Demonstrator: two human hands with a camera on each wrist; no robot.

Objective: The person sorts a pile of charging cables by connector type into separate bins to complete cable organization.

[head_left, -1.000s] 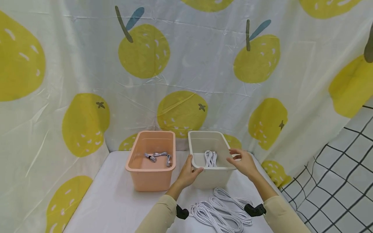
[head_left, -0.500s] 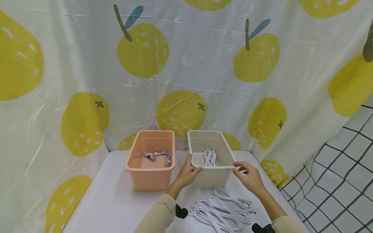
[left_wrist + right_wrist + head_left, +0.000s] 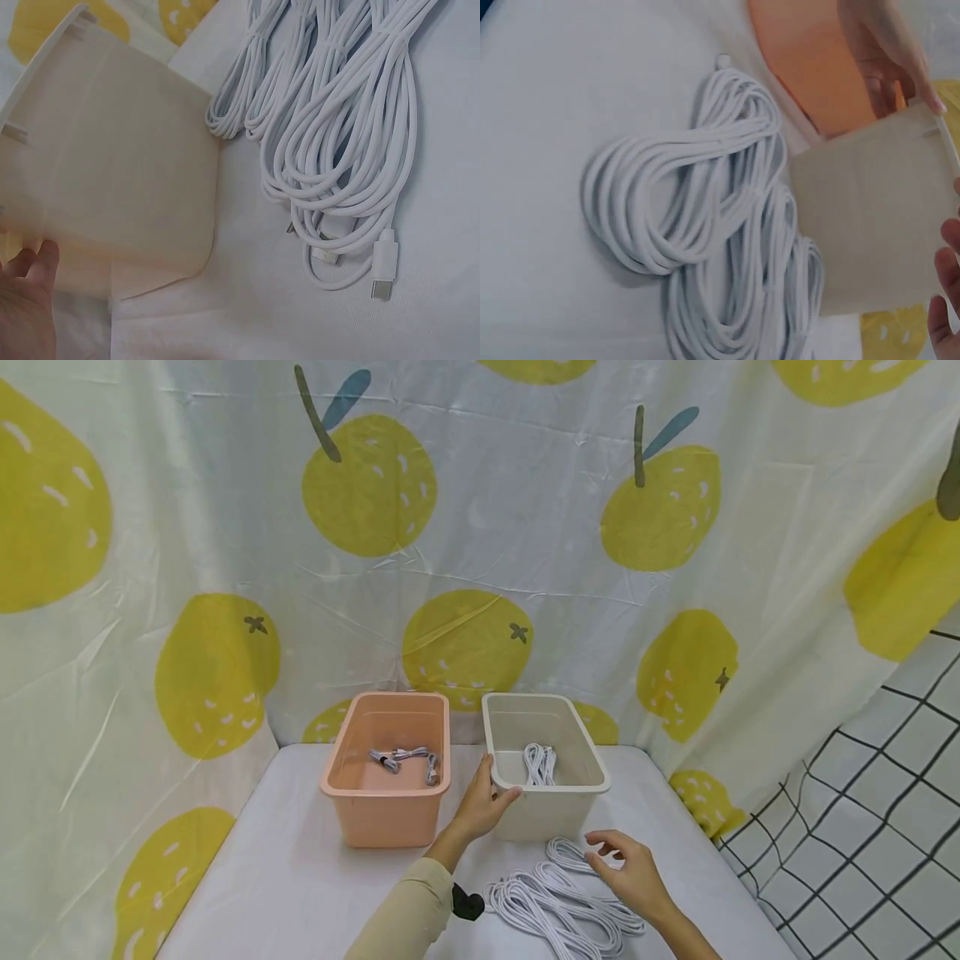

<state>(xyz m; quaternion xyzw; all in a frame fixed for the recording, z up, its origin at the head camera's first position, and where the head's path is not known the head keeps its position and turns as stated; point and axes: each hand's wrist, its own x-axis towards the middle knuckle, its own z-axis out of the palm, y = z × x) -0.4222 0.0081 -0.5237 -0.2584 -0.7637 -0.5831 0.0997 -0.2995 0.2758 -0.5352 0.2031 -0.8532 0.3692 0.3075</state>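
My left hand (image 3: 478,803) holds the front left corner of a cream plastic bin (image 3: 553,814), its thumb on the front below the rim and the fingers on the left side. A bundled white cable (image 3: 539,763) lies inside that bin. Several coiled white cables (image 3: 551,906) are heaped on the table in front; a plug (image 3: 383,266) with a metal tip sticks out of one coil in the left wrist view. My right hand (image 3: 632,870), fingers loosely bent and holding nothing, hovers over the right side of the heap.
To the left stands a peach bin (image 3: 386,820) with short grey tied cables (image 3: 411,754) inside. Behind both bins hangs a fruit-print curtain (image 3: 472,485). A black wire grid (image 3: 862,802) rises at the right beyond the white table (image 3: 277,877).
My right hand has left the cream bin's right rim and come down toward the coiled cables. The left hand stays at the bin's corner.
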